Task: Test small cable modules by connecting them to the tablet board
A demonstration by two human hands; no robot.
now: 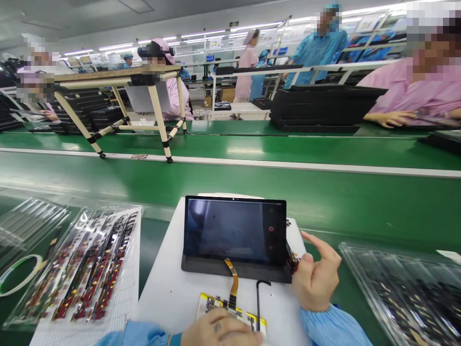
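A tablet screen [236, 230] stands propped up on a white board [162, 274], lit with a dark camera-like picture and a small red dot. An orange flex cable [233, 283] runs from its lower edge to a battery with yellow edging [206, 302]. Beside it a black cable [258, 302] bends over at the top. My left hand [219, 329] rests over the battery with bent fingers; its fingertips are partly cut off and what they hold is hidden. At the screen's right edge is my right hand [319, 274], index finger stretched out, thumb apart, close to a small circuit board [293, 259].
Clear trays of circuit strips lie left [90, 264] and right [406, 293]. A green tape roll [21, 274] sits far left. Beyond the green conveyor belt [230, 180] are a cream-legged stand [158, 115], stacked black trays [324, 108] and several people in pink or blue workwear.
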